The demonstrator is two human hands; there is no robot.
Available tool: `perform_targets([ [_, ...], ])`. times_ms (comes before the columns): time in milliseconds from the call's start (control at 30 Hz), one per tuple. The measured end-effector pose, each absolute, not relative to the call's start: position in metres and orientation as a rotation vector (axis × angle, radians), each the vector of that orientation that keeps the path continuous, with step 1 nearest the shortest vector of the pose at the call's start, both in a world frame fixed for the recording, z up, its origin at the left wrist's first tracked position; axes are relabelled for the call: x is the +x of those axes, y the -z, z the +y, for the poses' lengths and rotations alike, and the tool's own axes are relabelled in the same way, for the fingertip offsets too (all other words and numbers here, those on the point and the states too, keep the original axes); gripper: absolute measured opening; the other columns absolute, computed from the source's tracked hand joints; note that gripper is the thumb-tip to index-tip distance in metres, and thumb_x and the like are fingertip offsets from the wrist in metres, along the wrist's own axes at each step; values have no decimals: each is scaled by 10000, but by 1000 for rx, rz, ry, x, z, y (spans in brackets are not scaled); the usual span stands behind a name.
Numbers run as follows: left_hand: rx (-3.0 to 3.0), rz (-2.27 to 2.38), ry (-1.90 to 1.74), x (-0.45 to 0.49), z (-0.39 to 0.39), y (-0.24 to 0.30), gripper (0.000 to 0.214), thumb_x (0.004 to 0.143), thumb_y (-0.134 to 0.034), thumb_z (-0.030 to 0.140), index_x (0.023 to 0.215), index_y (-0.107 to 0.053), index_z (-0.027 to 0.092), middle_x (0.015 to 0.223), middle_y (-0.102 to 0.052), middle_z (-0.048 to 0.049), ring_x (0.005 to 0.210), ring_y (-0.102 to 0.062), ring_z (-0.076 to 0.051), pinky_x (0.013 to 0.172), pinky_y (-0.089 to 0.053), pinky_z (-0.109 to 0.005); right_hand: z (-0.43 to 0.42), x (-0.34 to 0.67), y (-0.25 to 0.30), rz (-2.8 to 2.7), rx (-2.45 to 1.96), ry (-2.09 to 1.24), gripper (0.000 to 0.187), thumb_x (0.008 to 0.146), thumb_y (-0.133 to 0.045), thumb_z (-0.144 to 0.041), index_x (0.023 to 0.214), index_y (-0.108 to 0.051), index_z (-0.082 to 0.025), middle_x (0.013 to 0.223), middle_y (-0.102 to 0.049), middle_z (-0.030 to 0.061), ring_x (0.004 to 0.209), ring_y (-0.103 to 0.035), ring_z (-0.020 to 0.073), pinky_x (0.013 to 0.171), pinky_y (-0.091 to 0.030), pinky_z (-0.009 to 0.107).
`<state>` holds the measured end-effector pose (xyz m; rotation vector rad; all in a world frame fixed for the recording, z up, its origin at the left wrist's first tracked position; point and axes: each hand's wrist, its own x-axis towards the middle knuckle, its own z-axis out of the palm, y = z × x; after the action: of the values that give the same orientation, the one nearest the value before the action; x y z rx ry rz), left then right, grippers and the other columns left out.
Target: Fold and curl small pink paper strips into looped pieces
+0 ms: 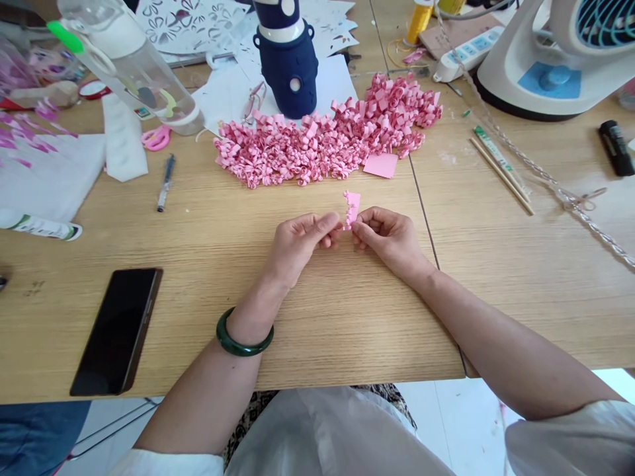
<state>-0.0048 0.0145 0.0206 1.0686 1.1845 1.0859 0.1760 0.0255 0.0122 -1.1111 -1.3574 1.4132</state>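
Observation:
Between my hands, above the table, is a small pink paper piece [352,206] with a curled, fringed left edge. My right hand [384,235] pinches its lower right part between thumb and fingers. At its lower left, my left hand [308,239] has thumb and fingers closed close to the curled edge; whether they grip the paper is hard to see. A green bangle [244,344] circles my left wrist. Beyond the hands lies a long heap of pink curled paper flowers [307,149], with a flat pink paper square [380,165] at its front edge.
A dark blue bottle [288,73] and a clear bottle [149,76] stand behind. To the left lie a phone [116,330], a pen [166,183] and pink scissors [156,137]. Rightward are wooden sticks [503,173], a braided cord [540,173], a marker [616,148] and a fan [536,59].

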Motion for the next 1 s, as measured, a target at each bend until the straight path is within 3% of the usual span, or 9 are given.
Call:
perform_targets([
  [133, 1184, 1185, -1114, -6, 12, -19, 389, 828, -781, 553, 871, -820, 168, 903, -808, -87, 745, -707, -157, 780, -580, -297, 25, 175, -11, -1333, -1141, -1381, 402, 796, -802, -544, 776, -626, -183, 658, -633, -7, 535, -555, 95, 509, -455, 239],
  [467, 1364, 1261, -1143, -5, 11, -18, 176, 813, -799, 353, 838, -829, 182, 780, -797, -35, 701, -716, -157, 728, -585, -273, 26, 174, -11, -1344, -1155, -1370, 403, 795, -801, -542, 778, -624, -181, 636, -628, -11, 515, -550, 93, 486, -438, 235],
  [733, 1298, 1267, -1110, -4, 10, -19, 272, 837, -793, 457, 839, -836, 188, 840, -813, -57, 728, -732, -171, 762, -591, -290, 26, 174, -13, -1352, -1147, -1365, 409, 795, -798, -550, 767, -618, -184, 646, -632, -9, 520, -549, 89, 491, -434, 236],
  [1000, 1396, 1291, -1103, -3, 10, -22, 206, 823, -786, 390, 837, -832, 190, 804, -808, -46, 702, -730, -172, 700, -589, -276, 26, 174, -13, -1358, -1151, -1374, 406, 785, -802, -546, 769, -615, -185, 640, -632, -12, 523, -549, 91, 492, -445, 234],
])
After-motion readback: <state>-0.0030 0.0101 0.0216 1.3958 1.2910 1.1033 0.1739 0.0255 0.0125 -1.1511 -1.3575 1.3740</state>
